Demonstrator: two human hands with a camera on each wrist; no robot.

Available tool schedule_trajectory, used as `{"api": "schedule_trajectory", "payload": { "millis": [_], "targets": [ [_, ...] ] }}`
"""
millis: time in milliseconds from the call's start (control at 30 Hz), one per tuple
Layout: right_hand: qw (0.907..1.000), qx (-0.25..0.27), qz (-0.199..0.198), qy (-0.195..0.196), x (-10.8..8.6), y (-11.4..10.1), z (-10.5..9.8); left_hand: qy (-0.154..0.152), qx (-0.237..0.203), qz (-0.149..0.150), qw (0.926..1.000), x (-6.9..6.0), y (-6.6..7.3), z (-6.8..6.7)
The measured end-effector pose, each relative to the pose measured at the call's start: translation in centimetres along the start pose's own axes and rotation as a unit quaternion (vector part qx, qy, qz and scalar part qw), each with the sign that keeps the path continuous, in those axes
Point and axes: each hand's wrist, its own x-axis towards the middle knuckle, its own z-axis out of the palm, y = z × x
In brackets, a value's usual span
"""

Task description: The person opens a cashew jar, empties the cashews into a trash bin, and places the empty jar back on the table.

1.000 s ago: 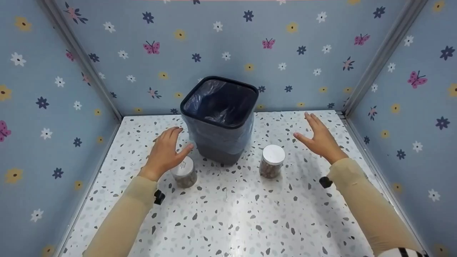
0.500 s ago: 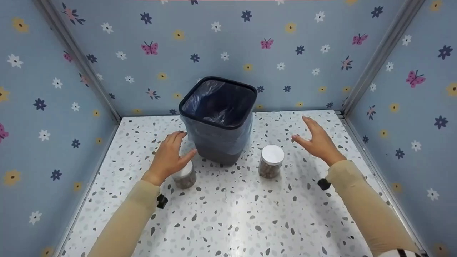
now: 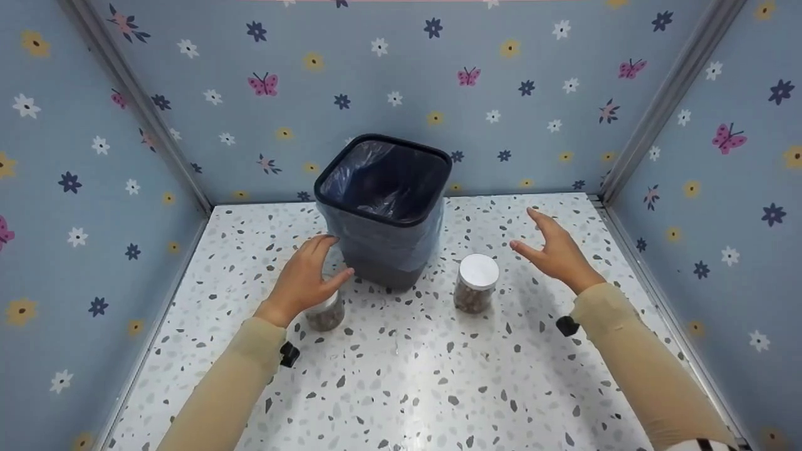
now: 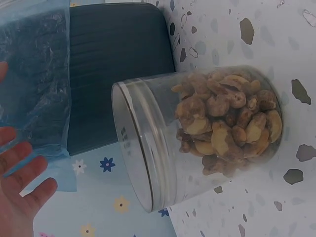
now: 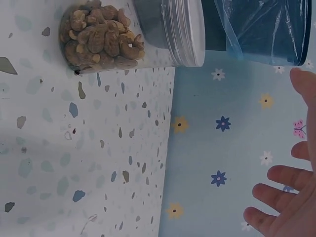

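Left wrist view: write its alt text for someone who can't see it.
A lidded clear jar of nuts stands on a speckled table, seen sideways. Behind it is a dark bin with a bluish liner; a person's empty left grip shows at lower left.

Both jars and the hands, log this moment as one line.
left hand: open, near left jar | right hand: open, apart from right jar | both jars: upright, lidded | bin: bag-lined, behind jars

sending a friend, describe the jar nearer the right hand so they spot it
Find the dark bin on the speckled table. To its front right stands the jar of nuts; its white lid shows whole from above, while the left hand partly hides the other jar.
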Motion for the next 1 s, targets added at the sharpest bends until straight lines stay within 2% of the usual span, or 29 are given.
{"api": "schedule_trajectory", "payload": {
  "millis": [267, 433, 633, 1000],
  "targets": [
    [0.9999, 0.003, -0.014, 0.003, 0.0, -0.1, 0.2, -0.003, 0.004, 0.014, 0.9999, 0.0, 0.3, 0.4],
    [0.9997, 0.003, -0.024, 0.000, 0.1, -0.3, 0.4, -0.022, -0.010, 0.007, 0.9997, 0.0, 0.6, 0.5],
    [0.9993, 0.000, -0.036, 0.004, 0.1, -0.5, 0.7, -0.029, -0.012, 0.008, 0.9995, -0.1, 1.0, 0.6],
    [0.9993, 0.006, -0.036, -0.012, -0.1, -0.6, 1.1, -0.041, -0.026, 0.017, 0.9987, -0.1, 1.3, 1.1]
  ]
}}
